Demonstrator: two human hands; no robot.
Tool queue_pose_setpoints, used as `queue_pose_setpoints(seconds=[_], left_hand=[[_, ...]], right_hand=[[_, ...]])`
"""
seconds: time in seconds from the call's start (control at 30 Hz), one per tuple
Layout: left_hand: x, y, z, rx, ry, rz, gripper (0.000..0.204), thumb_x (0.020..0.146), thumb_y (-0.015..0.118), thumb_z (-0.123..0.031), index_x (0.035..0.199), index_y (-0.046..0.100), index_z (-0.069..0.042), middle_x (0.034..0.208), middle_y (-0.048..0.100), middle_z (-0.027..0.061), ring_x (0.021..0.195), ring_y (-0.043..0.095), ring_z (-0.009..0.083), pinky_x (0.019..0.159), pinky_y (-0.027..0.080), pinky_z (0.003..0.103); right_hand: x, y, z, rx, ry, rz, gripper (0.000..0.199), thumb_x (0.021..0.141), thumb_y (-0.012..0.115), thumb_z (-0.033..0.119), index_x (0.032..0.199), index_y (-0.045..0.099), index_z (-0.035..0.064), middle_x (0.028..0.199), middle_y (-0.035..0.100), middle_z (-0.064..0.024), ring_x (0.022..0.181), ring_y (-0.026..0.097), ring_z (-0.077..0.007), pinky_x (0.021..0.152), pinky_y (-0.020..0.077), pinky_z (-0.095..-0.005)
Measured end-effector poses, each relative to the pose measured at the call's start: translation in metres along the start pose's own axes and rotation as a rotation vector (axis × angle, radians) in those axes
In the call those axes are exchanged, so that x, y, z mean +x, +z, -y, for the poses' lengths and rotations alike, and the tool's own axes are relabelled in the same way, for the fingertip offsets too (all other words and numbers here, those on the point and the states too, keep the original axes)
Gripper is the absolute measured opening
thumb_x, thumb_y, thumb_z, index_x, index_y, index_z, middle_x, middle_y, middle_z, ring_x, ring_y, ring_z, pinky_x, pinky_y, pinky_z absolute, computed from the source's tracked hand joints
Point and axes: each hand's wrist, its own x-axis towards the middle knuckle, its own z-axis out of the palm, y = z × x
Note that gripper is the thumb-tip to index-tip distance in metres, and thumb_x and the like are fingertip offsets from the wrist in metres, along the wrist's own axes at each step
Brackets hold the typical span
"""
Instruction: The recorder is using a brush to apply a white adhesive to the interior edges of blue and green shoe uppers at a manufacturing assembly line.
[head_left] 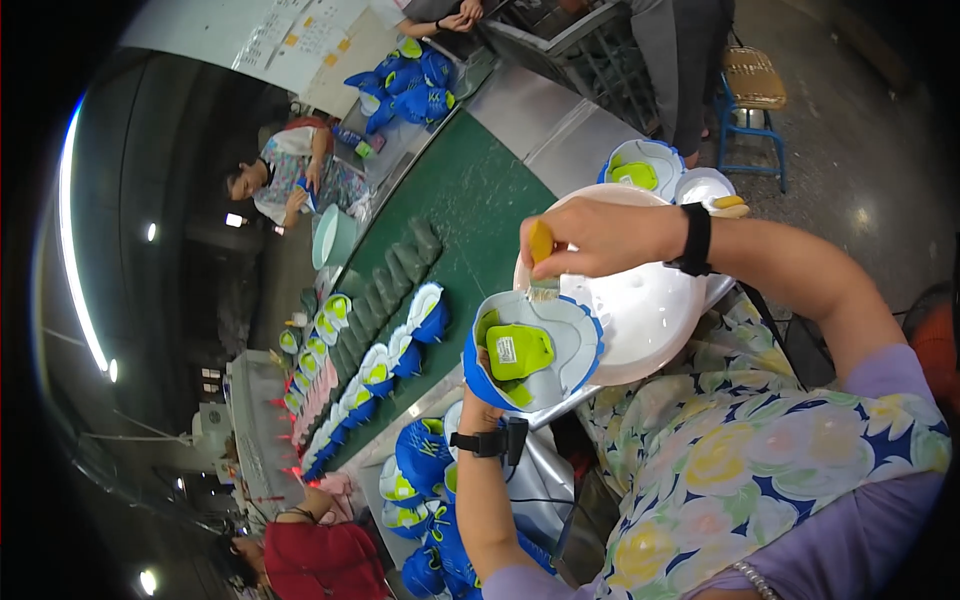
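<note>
Fingers of the right hand (600, 238) pinch a yellow-handled brush (541, 262) at the rim of a blue-and-white shoe upper (532, 350), which the left hand's (487, 395) fingers grip from below. Brushing looks underway; more uppers wait in the pile (425, 480) by the tabletop (470, 200).

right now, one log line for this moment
left hand: holds blue shoe upper | right hand: yellow-handled brush on its rim | behind: white bowl

Glossy white plastic bowl (650, 310); matt blue fabric shoe upper (530, 350); smooth green belt (470, 200); woven wicker stool seat (753, 77).
</note>
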Motion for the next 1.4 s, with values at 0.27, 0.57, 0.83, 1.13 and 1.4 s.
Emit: queue_pose_setpoints(seconds=[0.27,0.57,0.83,1.13,1.4], left_hand=[[0.011,0.041,0.016,-0.156,0.348,-0.241,0.061,0.096,0.053,-0.044,0.148,0.035,-0.017,0.143,0.048,0.0107,0.128,0.052,0.03,0.107,0.043,0.05],[0.01,-0.008,0.088,0.428,0.575,-0.394,0.077,0.093,0.047,-0.063,0.153,0.022,-0.022,0.154,0.034,0.0067,0.139,0.037,0.0307,0.116,0.029,0.051],[0.02,0.011,0.073,0.31,0.791,-0.504,0.079,0.093,0.052,-0.055,0.151,0.022,-0.01,0.153,0.035,0.0099,0.137,0.039,0.0286,0.115,0.031,0.045],[0.013,-0.008,0.069,0.488,0.936,-0.609,0.069,0.082,0.076,-0.02,0.139,0.043,-0.002,0.139,0.05,0.0161,0.124,0.052,0.0291,0.106,0.041,0.042],[0.013,0.012,0.041,0.921,1.135,-0.807,0.051,0.086,0.072,-0.016,0.131,0.053,-0.001,0.121,0.061,0.0125,0.106,0.062,0.0261,0.096,0.048,0.038]], right_hand=[[-0.022,0.015,-0.024,-0.296,0.261,-0.204,0.038,0.086,0.067,0.028,0.094,0.061,-0.009,0.081,0.067,-0.0262,0.073,0.068,-0.0354,0.068,0.0536,-0.0394],[-0.039,0.059,-0.04,0.043,0.506,-0.432,0.034,0.086,0.07,0.024,0.094,0.062,-0.0081,0.076,0.069,-0.0166,0.063,0.067,-0.021,0.06,0.0544,-0.0302],[-0.051,0.082,-0.035,0.563,0.642,-0.42,0.03,0.092,0.066,0.024,0.097,0.063,-0.0052,0.082,0.069,-0.0104,0.063,0.064,-0.0108,0.056,0.053,-0.023],[-0.045,0.076,-0.032,0.287,0.467,-0.473,0.032,0.089,0.068,0.024,0.097,0.062,-0.0066,0.08,0.069,-0.0134,0.064,0.067,-0.0152,0.059,0.054,-0.0269],[-0.047,0.077,-0.019,0.479,0.531,-0.312,0.032,0.089,0.069,0.022,0.102,0.061,-0.0066,0.085,0.07,-0.0131,0.066,0.067,-0.0151,0.06,0.0547,-0.0271]])
